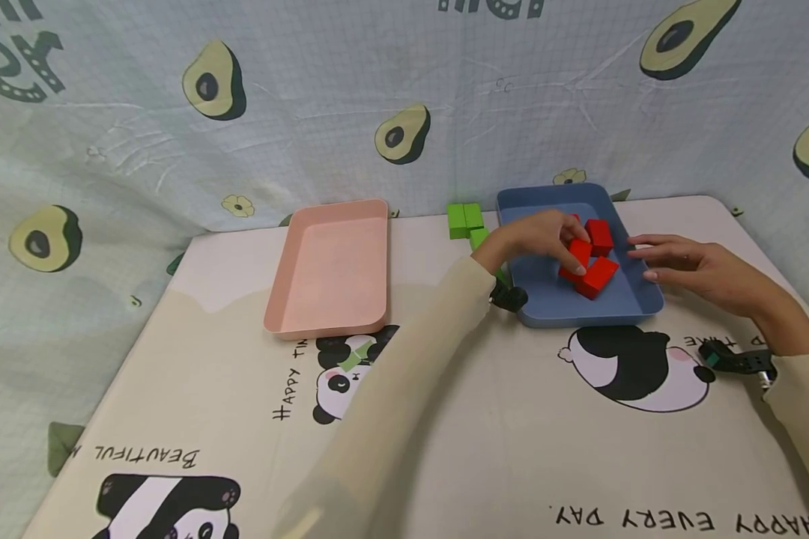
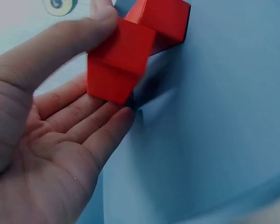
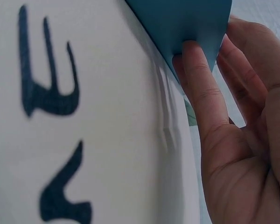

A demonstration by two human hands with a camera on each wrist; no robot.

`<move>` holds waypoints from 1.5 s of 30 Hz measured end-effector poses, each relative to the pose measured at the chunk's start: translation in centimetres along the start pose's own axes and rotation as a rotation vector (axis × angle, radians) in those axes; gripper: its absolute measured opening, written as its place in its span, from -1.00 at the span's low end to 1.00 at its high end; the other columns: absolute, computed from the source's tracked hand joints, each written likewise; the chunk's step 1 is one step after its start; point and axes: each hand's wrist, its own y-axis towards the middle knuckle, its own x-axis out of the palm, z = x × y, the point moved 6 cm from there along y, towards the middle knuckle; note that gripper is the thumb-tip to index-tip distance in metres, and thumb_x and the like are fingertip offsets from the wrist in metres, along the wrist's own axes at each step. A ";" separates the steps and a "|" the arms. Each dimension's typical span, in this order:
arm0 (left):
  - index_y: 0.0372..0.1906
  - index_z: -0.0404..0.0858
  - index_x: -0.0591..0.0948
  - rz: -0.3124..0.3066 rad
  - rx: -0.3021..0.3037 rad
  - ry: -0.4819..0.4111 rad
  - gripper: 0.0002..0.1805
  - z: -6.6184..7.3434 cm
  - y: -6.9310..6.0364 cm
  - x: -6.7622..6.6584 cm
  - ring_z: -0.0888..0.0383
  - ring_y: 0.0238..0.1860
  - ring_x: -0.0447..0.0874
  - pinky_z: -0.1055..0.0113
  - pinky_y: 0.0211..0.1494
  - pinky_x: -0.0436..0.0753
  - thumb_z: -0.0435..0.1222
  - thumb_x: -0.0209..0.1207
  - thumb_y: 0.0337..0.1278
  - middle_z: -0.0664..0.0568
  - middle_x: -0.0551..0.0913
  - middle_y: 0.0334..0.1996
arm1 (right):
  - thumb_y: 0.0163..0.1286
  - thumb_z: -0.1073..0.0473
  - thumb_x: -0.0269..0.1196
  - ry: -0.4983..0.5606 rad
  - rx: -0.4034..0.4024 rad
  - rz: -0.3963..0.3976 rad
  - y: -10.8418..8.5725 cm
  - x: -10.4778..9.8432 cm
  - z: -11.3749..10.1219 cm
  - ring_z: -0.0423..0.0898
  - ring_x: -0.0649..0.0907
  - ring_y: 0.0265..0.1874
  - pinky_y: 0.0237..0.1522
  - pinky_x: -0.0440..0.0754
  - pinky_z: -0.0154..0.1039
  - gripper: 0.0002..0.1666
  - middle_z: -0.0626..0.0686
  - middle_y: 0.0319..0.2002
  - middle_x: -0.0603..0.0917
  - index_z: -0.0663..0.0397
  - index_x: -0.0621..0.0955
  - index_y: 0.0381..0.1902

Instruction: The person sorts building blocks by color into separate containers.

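My left hand (image 1: 544, 236) reaches into the blue tray (image 1: 535, 303) and pinches a red block (image 1: 575, 260) between thumb and fingers. In the left wrist view that same red block (image 2: 119, 60) is held at the fingertips, in front of another red block (image 2: 165, 21). Two more red blocks, one nearer (image 1: 596, 278) and one farther (image 1: 600, 236), lie beside it in the tray. Part of a further red piece shows behind the left fingers. My right hand (image 1: 711, 273) is at the tray's right side, its fingertips (image 3: 196, 51) touching the outer wall with the fingers extended.
Several green blocks (image 1: 465, 220) lie left of the blue tray, partly hidden by the left wrist. A pink tray (image 1: 340, 269) with nothing in it stands farther left. A patterned cloth (image 1: 310, 165) hangs behind the table (image 1: 209, 389).
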 end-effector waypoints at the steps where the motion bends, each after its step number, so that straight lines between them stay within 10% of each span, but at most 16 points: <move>1: 0.28 -0.29 0.55 -0.007 -0.005 0.013 -0.36 0.0 0.1 0.0 0.22 0.05 0.48 0.55 -0.01 0.60 -0.31 0.49 0.05 0.02 0.59 0.09 | 0.46 0.22 0.30 -0.008 -0.003 0.000 0.0 0.0 0.0 -0.54 0.29 0.23 -0.02 0.38 -0.78 -0.52 -0.46 0.30 0.37 0.10 0.60 0.31; 35: 0.36 -0.27 0.46 -0.139 -0.050 0.044 -0.29 0.9 1.0 0.5 0.19 0.30 0.43 0.59 0.10 0.57 -0.33 0.47 0.08 0.02 0.50 0.29 | 0.49 0.16 0.28 0.020 -0.018 -0.018 0.0 -0.2 -0.4 -0.58 0.32 0.23 -0.03 0.42 -0.74 -0.53 -0.38 0.35 0.40 0.11 0.60 0.31; 45: 0.43 -0.21 0.42 -0.172 0.028 0.322 -0.27 2.7 -1.1 -0.4 0.23 0.39 0.36 0.58 0.29 0.45 -0.22 0.43 0.18 0.06 0.44 0.40 | 0.48 0.19 0.29 0.032 -0.029 -0.019 0.1 -0.1 -0.5 -0.56 0.31 0.26 0.00 0.39 -0.74 -0.54 -0.38 0.35 0.41 0.13 0.60 0.30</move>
